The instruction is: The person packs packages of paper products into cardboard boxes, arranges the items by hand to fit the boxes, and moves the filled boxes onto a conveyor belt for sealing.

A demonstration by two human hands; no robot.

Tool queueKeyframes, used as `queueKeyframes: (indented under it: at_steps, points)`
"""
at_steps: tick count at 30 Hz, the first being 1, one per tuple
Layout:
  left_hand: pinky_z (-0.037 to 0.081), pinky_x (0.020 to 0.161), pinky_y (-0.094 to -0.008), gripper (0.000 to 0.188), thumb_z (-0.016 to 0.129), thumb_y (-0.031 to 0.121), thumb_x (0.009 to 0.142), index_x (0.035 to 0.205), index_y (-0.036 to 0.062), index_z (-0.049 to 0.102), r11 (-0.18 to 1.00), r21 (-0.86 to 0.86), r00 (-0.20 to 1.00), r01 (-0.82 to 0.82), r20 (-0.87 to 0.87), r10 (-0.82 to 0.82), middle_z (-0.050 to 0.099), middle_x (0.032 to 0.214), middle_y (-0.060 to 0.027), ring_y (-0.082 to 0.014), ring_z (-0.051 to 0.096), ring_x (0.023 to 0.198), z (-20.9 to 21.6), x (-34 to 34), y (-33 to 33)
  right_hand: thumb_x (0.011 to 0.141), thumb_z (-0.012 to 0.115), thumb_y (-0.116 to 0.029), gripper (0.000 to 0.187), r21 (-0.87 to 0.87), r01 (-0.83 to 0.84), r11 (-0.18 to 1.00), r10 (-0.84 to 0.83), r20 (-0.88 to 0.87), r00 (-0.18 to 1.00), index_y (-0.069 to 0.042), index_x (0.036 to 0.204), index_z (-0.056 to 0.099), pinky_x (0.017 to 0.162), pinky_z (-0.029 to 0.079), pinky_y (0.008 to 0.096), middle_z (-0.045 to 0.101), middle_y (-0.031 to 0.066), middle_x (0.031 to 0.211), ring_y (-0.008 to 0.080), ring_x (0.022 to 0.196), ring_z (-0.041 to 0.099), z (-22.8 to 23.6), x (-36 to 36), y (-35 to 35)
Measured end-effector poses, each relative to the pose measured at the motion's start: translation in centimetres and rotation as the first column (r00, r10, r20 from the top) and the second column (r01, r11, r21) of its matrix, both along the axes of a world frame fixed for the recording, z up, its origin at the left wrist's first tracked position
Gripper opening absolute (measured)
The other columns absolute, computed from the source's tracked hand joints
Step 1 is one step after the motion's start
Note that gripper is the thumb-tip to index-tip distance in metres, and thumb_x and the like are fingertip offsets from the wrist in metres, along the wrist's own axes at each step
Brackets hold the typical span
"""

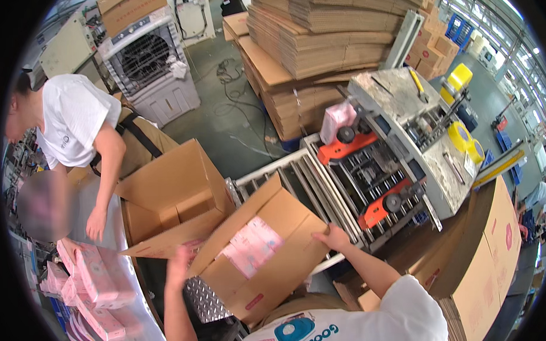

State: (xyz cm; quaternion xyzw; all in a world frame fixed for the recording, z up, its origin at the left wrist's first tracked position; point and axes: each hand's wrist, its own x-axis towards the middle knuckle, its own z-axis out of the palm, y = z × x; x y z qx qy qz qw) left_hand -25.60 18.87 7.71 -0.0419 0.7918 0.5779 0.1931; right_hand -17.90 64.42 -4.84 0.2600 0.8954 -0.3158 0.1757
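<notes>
A brown cardboard carton (283, 281) stands right in front of me, with pink printed packs (253, 246) showing between its flaps. My right hand (333, 237) is closed on the carton's right edge, thumb on top. On the other side my left hand (179, 267) is at the carton's left corner, next to a flap of a second carton. Its fingers are blurred and partly hidden, so its grip is unclear. That second open carton (160, 204) sits just beyond, its inner walls and bottom flaps visible.
At left a co-worker (79, 123) reaches over a metal table (149, 319) holding pink packs (96, 276). A roller conveyor (303, 184) leads right into a carton taping machine (398, 148). Flattened cardboard (341, 48) is stacked behind; more cardboard (481, 271) stands at right. Cables (237, 102) cross the floor.
</notes>
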Motion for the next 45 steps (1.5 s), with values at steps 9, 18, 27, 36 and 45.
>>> queueKeyframes:
  at_steps: [9, 18, 27, 36, 45]
  points:
    - [0.015, 0.103, -0.0622, 0.075, 0.054, 0.045, 0.084, 0.142, 0.0088, 0.025, 0.334, -0.942, 0.81, 0.043, -0.163, -0.563, 0.018, 0.147, -0.0192, -0.0395, 0.02, 0.134, -14.9, 14.6, 4.5, 0.063, 0.064, -0.07, 0.089, -0.002, 0.013, 1.0, -0.013, -0.02, 1.0, 0.0, 0.115, 0.053, 0.085, 0.047, 0.0404, 0.06, 0.0203, 0.11, 0.0328, 0.102, 0.058, 0.3, 0.0, 0.1]
    - [0.03, 0.104, -0.0372, 0.077, 0.056, 0.021, 0.088, 0.14, -0.0076, 0.008, 0.894, -0.014, 0.889, -0.448, -0.11, 0.444, 0.029, 0.138, -0.027, -0.0334, 0.036, 0.126, -18.9, 11.3, 6.5, 0.075, 0.057, -0.063, 0.094, 0.326, -0.061, 0.943, 0.077, -0.036, 0.996, -0.002, 0.139, 0.026, 0.107, 0.021, 0.0506, 0.024, 0.0185, 0.146, 0.0326, 0.135, 0.023, 3.2, -3.6, 1.2]
    - [0.038, 0.098, -0.0429, 0.082, 0.061, 0.032, 0.084, 0.137, -0.0081, 0.014, 0.947, -0.208, 0.929, -0.244, -0.33, 0.167, 0.035, 0.132, -0.0318, -0.0436, 0.043, 0.117, -19.9, -3.1, 26.5, 0.086, 0.044, -0.051, 0.077, 0.616, -0.323, 0.718, 0.588, -0.29, 0.755, 0.002, 0.139, 0.027, 0.112, 0.008, 0.0461, 0.02, 0.0201, 0.148, 0.0322, 0.138, 0.014, 0.0, -9.4, 10.4]
    - [0.038, 0.097, -0.0424, 0.089, 0.057, 0.041, 0.085, 0.14, -0.0053, 0.005, 0.954, -0.293, 0.969, -0.069, -0.245, -0.005, 0.03, 0.138, -0.0291, -0.0416, 0.044, 0.118, -17.9, -5.7, 36.7, 0.086, 0.046, -0.052, 0.079, 0.556, -0.242, 0.795, 0.489, -0.352, 0.798, 0.002, 0.14, 0.025, 0.112, 0.014, 0.0434, 0.02, 0.0209, 0.147, 0.0315, 0.138, 0.018, 1.6, -10.2, 21.4]
    - [0.048, 0.057, -0.0287, 0.041, 0.042, 0.044, 0.094, 0.11, 0.0068, 0.05, 0.857, 0.135, 0.823, 0.497, 0.241, -0.515, 0.06, 0.093, -0.0049, -0.0145, 0.06, 0.076, -21.1, 2.5, 30.9, 0.085, 0.048, -0.059, 0.075, -0.175, -0.701, 0.692, 0.717, 0.049, 0.695, -0.001, 0.131, 0.042, 0.1, 0.036, 0.0401, 0.048, 0.0237, 0.128, 0.0376, 0.118, 0.046, 18.9, 6.3, 15.1]
